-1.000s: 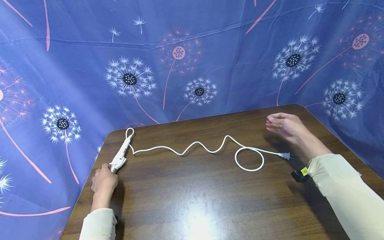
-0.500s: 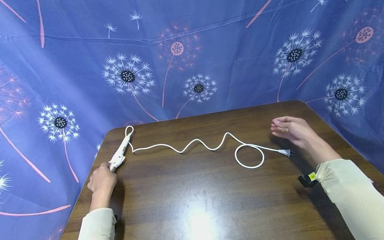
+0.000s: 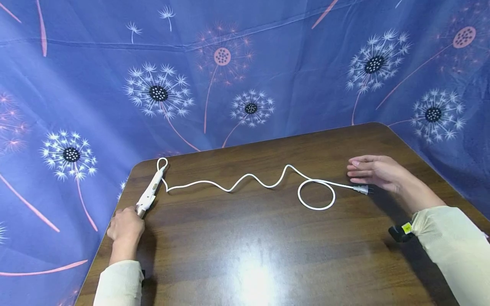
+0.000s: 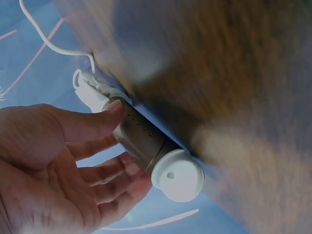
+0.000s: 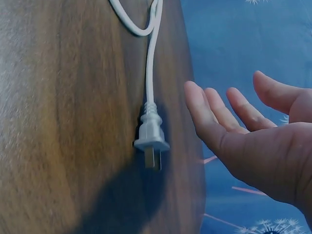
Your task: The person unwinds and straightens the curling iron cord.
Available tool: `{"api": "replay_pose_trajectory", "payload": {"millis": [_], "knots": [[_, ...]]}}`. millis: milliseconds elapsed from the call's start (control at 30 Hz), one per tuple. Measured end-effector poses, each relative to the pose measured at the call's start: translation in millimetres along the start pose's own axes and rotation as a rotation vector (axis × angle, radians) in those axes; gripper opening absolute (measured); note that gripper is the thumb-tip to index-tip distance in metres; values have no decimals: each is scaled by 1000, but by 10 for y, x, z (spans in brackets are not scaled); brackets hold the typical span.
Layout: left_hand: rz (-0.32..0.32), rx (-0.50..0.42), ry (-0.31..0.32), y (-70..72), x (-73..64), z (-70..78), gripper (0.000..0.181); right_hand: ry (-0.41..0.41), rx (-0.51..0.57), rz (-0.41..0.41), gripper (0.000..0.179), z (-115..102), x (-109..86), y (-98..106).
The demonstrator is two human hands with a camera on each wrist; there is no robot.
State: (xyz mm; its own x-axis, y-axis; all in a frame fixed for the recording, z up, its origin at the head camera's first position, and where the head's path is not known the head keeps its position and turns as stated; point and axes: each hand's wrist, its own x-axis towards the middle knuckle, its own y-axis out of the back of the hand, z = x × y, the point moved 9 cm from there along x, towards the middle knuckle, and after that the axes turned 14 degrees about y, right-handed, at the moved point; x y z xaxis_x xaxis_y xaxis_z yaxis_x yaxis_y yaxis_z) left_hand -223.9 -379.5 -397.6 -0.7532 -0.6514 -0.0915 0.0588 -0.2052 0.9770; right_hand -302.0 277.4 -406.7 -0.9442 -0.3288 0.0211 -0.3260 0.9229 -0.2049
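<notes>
A white curling iron (image 3: 147, 196) lies on the left of the table, its cord loop pointing to the back. My left hand (image 3: 126, 226) grips its barrel. In the left wrist view, thumb and fingers curl round the brownish perforated barrel (image 4: 144, 136), behind the white end cap (image 4: 178, 175). The white cord (image 3: 249, 175) runs in waves to the right, makes one loop and ends in a two-prong plug (image 3: 361, 189). Over the plug hovers my right hand (image 3: 383, 172), fingers loosely bent and holding nothing. In the right wrist view the plug (image 5: 152, 134) lies apart from the fingers.
The brown wooden table (image 3: 229, 238) has a glare spot near its front. A blue cloth (image 3: 268, 63) printed with dandelions hangs behind the table and along its sides. A black wrist camera (image 3: 400, 233) sits under the right sleeve.
My right hand has come down and nearer the plug, its fingers spreading slightly. The curling iron has turned a little in my left hand. The whole head view has shifted slightly.
</notes>
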Motion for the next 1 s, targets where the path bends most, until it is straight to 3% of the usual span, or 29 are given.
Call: {"api": "replay_pose_trajectory", "payload": {"millis": [233,467,600,700,867,1000], "knots": [[-47,39,-17,16,27,-3,35,21,-105,-4,18,-8,-49,17],[-73,35,0,11,70,-66,39,-19,-59,-12,20,23,-95,28],[-85,40,3,13,78,-74,43,-56,-207,40,17,32,-158,80],[-90,47,11,7,88,-78,36,-86,-322,78,28,60,-212,128],[-98,61,28,-8,96,-83,27,-68,-471,34,54,175,-224,175],[-99,58,20,-9,94,-62,24,-32,-561,15,48,319,-180,305]]}}
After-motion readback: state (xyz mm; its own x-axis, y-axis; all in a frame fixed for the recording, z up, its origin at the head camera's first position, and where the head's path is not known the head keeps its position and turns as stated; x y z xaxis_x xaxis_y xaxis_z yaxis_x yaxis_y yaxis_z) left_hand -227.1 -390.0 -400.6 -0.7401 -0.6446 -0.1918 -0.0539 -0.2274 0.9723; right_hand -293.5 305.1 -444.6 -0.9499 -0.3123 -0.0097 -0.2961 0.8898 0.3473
